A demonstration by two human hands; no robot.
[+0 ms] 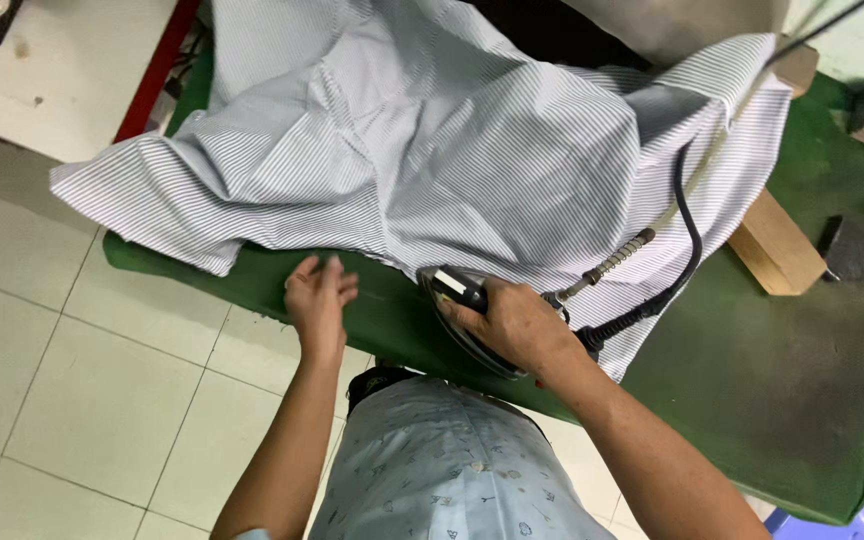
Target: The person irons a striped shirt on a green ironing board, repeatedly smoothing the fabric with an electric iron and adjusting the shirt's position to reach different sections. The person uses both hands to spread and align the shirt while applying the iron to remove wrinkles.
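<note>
Striped shirt (472,150) lies spread over the green desk (782,400); right hand (512,325) grips the iron (457,300) at its hem, left hand (319,295) open, fingers loose, beside the hem.

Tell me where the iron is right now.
In the head view, the iron sits right of centre at the near edge of the green ironing table, gripped by the right hand, on the striped shirt's lower edge.
</note>
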